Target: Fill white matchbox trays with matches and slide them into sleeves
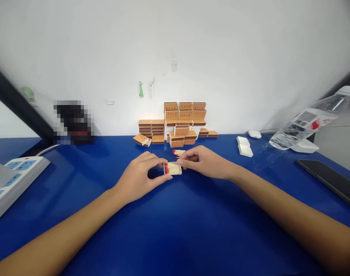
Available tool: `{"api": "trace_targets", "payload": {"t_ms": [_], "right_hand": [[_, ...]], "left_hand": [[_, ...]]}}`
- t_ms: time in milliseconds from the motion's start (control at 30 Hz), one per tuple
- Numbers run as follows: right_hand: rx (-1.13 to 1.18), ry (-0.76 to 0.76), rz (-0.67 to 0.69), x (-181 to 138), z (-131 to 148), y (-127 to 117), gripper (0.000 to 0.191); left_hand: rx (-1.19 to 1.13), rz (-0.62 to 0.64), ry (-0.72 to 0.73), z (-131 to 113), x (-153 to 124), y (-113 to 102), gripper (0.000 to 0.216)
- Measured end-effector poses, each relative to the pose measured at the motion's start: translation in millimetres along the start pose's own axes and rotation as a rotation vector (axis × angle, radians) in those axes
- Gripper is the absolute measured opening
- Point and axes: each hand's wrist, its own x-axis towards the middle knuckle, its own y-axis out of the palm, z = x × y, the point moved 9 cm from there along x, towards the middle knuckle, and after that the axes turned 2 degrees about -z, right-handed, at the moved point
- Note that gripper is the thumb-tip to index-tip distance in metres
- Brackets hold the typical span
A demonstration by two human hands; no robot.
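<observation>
A small white matchbox tray lies near the middle of the table, filled with matches whose red heads point left. My left hand grips the tray's left end between thumb and fingers. At its upper right corner, my right hand is closed in a pinch, the fingertips over the match ends. Whatever sits between those fingertips is hidden. Just beyond the tray is a loose pile of matches, partly covered by my right hand.
Stacked orange matchboxes stand against the wall. Two empty-looking white trays, a white earphone case, a plastic bottle and a black phone are on the right. A power strip lies left on the blue table.
</observation>
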Motion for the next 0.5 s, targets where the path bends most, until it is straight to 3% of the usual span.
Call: {"api": "trace_targets", "payload": {"t_ms": [167, 367, 500], "right_hand": [[0.023, 0.064, -0.030, -2, -7, -16, 0.047], [-0.021, 0.146, -0.301, -9, -43, -84, 0.053], [-0.053, 0.164, -0.405, -9, -68, -105, 0.055]], "left_hand": [[0.002, 0.005, -0.033, 5, 0, 1, 0.036], [-0.004, 0.006, -0.043, 8, -1, 1, 0.032], [-0.005, 0.002, -0.056, 8, -2, 1, 0.032]]}}
